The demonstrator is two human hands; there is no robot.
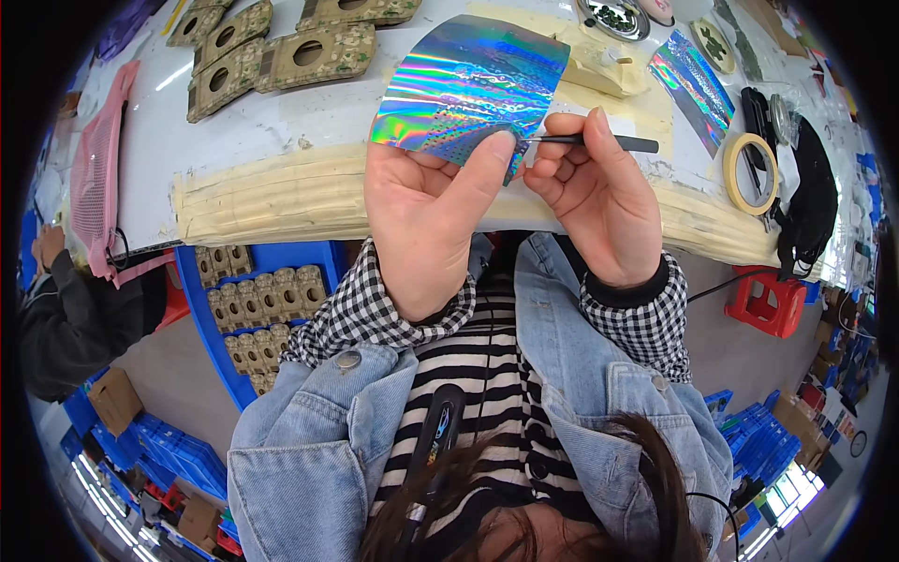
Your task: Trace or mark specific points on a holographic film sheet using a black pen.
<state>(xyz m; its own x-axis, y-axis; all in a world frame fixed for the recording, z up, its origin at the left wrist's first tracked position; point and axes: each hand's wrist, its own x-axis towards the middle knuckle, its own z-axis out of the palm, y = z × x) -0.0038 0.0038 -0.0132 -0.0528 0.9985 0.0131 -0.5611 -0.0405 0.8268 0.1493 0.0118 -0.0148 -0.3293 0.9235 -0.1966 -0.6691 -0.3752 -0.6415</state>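
My left hand [426, 201] grips a shiny holographic sheet [478, 75] by its lower edge, the thumb pressed on its face. Rows of small marks cover the sheet's lower part. Between the fingers of my right hand [609, 192] lies a slim black tool [632, 144] with a thin metal tip. This tip reaches the sheet's lower right edge beside my left thumb. Whether it touches the sheet, I cannot tell. Both hands are above the front edge of the white table [328, 126], which is padded with layers of cream tape [281, 201].
Camouflage fabric pieces with round holes [314, 56] lie far left, near a pink mesh bag [98, 169]. Right are a tape roll [733, 169], another holographic strip [693, 84] and a dish of dark green bits [613, 17]. A blue tray [225, 347] holds camouflage pieces. A person's dark sleeve [84, 318] shows left.
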